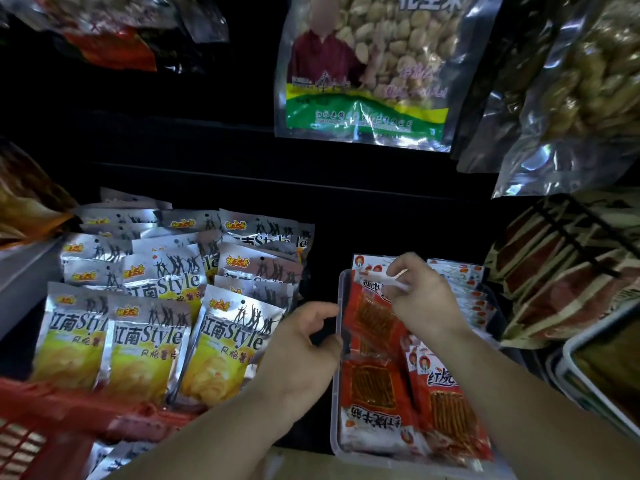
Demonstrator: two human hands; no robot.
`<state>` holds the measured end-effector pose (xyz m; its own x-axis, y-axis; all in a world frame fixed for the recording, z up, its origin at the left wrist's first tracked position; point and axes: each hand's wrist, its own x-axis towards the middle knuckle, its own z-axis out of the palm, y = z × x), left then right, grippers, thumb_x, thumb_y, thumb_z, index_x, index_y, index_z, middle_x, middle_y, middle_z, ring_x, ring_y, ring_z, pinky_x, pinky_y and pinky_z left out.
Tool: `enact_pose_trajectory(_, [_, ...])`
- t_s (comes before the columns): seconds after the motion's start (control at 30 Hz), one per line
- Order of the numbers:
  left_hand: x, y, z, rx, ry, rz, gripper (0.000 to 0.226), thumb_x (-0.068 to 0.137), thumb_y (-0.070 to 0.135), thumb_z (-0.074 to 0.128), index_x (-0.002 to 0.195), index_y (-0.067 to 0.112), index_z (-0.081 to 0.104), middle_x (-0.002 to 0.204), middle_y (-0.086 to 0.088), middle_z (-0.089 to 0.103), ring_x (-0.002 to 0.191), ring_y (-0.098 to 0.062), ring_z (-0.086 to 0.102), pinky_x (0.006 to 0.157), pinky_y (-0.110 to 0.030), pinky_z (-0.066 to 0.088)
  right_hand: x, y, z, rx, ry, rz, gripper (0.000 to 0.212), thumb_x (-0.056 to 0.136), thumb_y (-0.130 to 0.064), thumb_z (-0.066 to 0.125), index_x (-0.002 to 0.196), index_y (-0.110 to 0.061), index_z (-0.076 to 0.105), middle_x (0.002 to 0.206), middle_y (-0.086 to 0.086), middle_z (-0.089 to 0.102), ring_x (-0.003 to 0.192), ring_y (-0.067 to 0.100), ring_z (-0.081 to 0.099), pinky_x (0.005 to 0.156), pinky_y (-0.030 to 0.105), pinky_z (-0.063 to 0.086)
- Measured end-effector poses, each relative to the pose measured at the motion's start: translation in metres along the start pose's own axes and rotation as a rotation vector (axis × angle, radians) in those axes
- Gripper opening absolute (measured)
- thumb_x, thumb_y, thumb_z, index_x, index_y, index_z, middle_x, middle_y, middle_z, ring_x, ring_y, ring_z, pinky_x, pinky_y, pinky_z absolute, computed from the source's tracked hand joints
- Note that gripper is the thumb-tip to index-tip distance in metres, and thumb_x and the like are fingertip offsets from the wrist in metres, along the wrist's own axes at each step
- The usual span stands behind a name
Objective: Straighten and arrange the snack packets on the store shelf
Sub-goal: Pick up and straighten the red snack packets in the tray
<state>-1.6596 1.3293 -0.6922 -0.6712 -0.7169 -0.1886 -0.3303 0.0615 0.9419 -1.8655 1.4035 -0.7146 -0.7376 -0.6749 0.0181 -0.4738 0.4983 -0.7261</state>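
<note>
Step in hand: tidying the clear plastic tray [337, 393], right of centre. Right hand [419, 299] pinches the top edge of the far red stick-snack packet [375, 317]. Left hand [304, 344] grips the tray's left rim, probably steadying it. Next move likely calls for seating the packet flat and square with the nearer ones.

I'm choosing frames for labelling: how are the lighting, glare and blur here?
Head view: shelf back nearly black; glare streaks the clear nut bag; blur smears the red basket; wide-angle bending curves the edges; the left hand gripping the clear tray and the right hand pinching a red packet stay fairly sharp.
</note>
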Motion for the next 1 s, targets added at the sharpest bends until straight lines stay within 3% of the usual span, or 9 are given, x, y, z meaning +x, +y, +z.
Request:
enact_pose_trajectory(0.1, [-0.005,0.003,-0.002,-0.014,0.01,0.001,0.032,0.097,0.015,0.065,0.106,0.046,0.065,0.116,0.025,0.064,0.115,0.011,0.054,0.094,-0.013,0.042,-0.018,-0.021,-0.016,0.246,-0.068,-0.003,0.016,0.096,-0.015,0.074,0.097,-0.03,0.067,0.083,-0.005,0.073,0.072,0.016,0.066,0.073,0.044,0.056])
enact_pose_trajectory(0.2, [-0.013,0.01,-0.001,-0.074,-0.005,0.021,0.023,0.094,0.011,0.071,0.104,0.032,0.068,0.085,0.019,0.07,0.067,0.016,0.06,0.06,-0.002,0.046,-0.041,-0.04,-0.032,0.385,-0.16,-0.001,0.011,0.093,-0.012,0.076,0.095,-0.023,0.076,0.09,-0.004,0.077,0.092,0.014,0.072,0.092,0.037,0.058])
enact_pose_trajectory(0.23, [-0.016,0.013,0.0,-0.097,-0.01,0.025,0.02,0.092,0.009,0.073,0.099,0.028,0.068,0.082,0.016,0.071,0.065,0.012,0.063,0.058,-0.004,0.047,-0.049,-0.045,-0.037,0.436,-0.195,0.001,0.01,0.092,-0.011,0.078,0.094,-0.021,0.077,0.091,-0.001,0.078,0.093,0.013,0.073,0.095,0.036,0.058])
enact_pose_trajectory(0.33, [-0.02,0.023,0.001,-0.151,0.012,0.048,0.028,0.088,0.004,0.076,0.078,0.026,0.062,0.089,0.004,0.075,0.08,-0.005,0.071,0.068,-0.016,0.053,-0.066,-0.05,-0.049,0.56,-0.277,0.013,0.006,0.089,-0.012,0.079,0.093,-0.016,0.08,0.092,0.009,0.077,0.094,0.02,0.074,0.093,0.038,0.057])
enact_pose_trajectory(0.43, [-0.021,0.031,-0.002,-0.195,0.042,0.048,0.033,0.091,0.008,0.075,0.07,0.025,0.055,0.085,-0.009,0.075,0.075,-0.013,0.067,0.068,-0.021,0.051,-0.075,-0.045,-0.056,0.66,-0.285,0.051,0.006,0.086,-0.011,0.078,0.092,-0.013,0.08,0.091,0.007,0.076,0.093,0.018,0.072,0.089,0.037,0.05])
enact_pose_trajectory(0.57, [-0.029,0.039,-0.008,-0.192,0.03,0.039,0.015,0.095,0.015,0.072,0.089,0.015,0.058,0.074,0.0,0.074,0.073,-0.01,0.07,0.06,-0.009,0.048,-0.078,-0.043,-0.067,0.888,-0.331,0.171,0.018,0.08,-0.015,0.076,0.098,-0.012,0.08,0.096,0.007,0.076,0.095,0.021,0.072,0.085,0.038,0.053])
enact_pose_trajectory(0.7, [-0.032,0.046,-0.007,-0.257,0.006,-0.012,0.012,0.098,0.023,0.068,0.107,0.019,0.062,0.081,0.011,0.076,0.069,0.003,0.07,0.05,-0.007,0.047,-0.078,-0.043,-0.065,0.876,-0.326,0.193,0.017,0.087,-0.018,0.071,0.099,-0.009,0.078,0.099,0.001,0.078,0.094,0.013,0.074,0.081,0.033,0.054])
enact_pose_trajectory(0.9, [-0.03,0.051,-0.004,-0.337,-0.001,-0.039,0.013,0.098,0.021,0.067,0.111,0.021,0.069,0.095,0.001,0.079,0.088,-0.017,0.077,0.075,-0.039,0.061,-0.08,-0.046,-0.052,0.811,-0.273,0.213,0.015,0.094,-0.019,0.072,0.107,-0.016,0.078,0.112,0.003,0.078,0.112,0.017,0.071,0.105,0.041,0.049])
enact_pose_trajectory(1.0, [-0.024,0.051,-0.009,-0.364,-0.033,-0.067,0.019,0.097,0.017,0.069,0.114,0.025,0.072,0.099,-0.001,0.079,0.09,-0.022,0.077,0.078,-0.042,0.061,-0.082,-0.051,-0.047,0.734,-0.164,0.26,0.016,0.094,-0.023,0.075,0.109,-0.027,0.077,0.116,-0.001,0.074,0.115,0.012,0.064,0.103,0.033,0.046])
